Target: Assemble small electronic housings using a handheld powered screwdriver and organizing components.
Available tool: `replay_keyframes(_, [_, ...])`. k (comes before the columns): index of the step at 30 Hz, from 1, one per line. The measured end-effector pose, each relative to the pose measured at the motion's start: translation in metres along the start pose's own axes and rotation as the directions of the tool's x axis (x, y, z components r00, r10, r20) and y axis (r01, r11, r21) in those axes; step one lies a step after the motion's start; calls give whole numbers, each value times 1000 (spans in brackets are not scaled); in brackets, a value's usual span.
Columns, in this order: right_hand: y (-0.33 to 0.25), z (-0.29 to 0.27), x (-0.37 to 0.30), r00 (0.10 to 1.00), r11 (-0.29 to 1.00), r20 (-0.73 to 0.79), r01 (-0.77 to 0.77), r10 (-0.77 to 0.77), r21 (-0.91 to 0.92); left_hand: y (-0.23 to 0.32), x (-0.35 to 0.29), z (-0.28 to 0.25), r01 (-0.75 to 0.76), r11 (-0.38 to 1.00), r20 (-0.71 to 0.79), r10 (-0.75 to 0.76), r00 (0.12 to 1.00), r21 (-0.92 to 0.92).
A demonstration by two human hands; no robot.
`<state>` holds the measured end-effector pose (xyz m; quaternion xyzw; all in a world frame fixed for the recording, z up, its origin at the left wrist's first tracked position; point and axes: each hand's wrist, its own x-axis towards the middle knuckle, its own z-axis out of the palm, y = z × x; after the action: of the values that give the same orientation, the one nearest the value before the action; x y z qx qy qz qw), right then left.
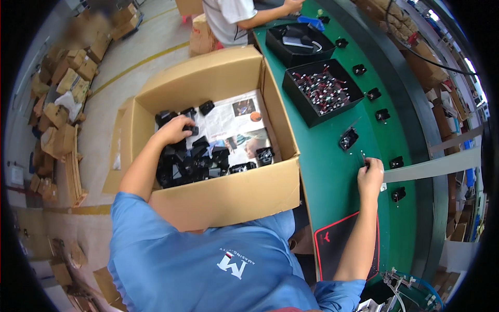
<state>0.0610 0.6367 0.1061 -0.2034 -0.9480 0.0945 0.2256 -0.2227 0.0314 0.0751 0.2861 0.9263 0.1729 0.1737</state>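
Observation:
Inside the open cardboard box (234,200), my left hand (174,131) has its fingers closed on a black plastic part (193,130). Beneath and around that hand lies a heap of similar black plastic parts (195,161), on printed paper (218,117). Over the green work table, my right hand (370,179) pinches a small black part (367,162); the fingers hide most of it. Just beyond that hand, a black housing (348,139) with a clear flap sits on the table. Another black housing (396,162) is to the right of the hand.
A black bin (312,117) holds many small parts with red and black wires. Behind it stands another black bin (275,49). Several housings line the green table (325,171)'s right side. A grey strip (436,165) juts in. A red-edged mat (338,244) lies nearby. A co-worker (228,21) is beyond.

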Motion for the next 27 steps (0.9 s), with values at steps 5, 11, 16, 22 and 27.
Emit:
replay_keyframes(5, [-15,-14,-39,973,931,44,-231,228,282,27,27,43,-215,966,260,247,934,-144])
replay_keyframes(11, [-51,-35,-65,898,859,194,-436,395,267,65,35,85,-213,969,451,138,882,121])
replay_keyframes(16, [-67,-50,-83,905,797,73,-404,418,448,54,25,101,-344,914,481,406,777,-215])
replay_keyframes(22, [-102,-76,-140,865,478,168,-412,474,775,54,33,97,-295,919,525,392,756,-262])
replay_keyframes(27, [-110,-92,-204,767,393,200,-512,610,764,74,26,57,-8,935,415,165,895,-354])
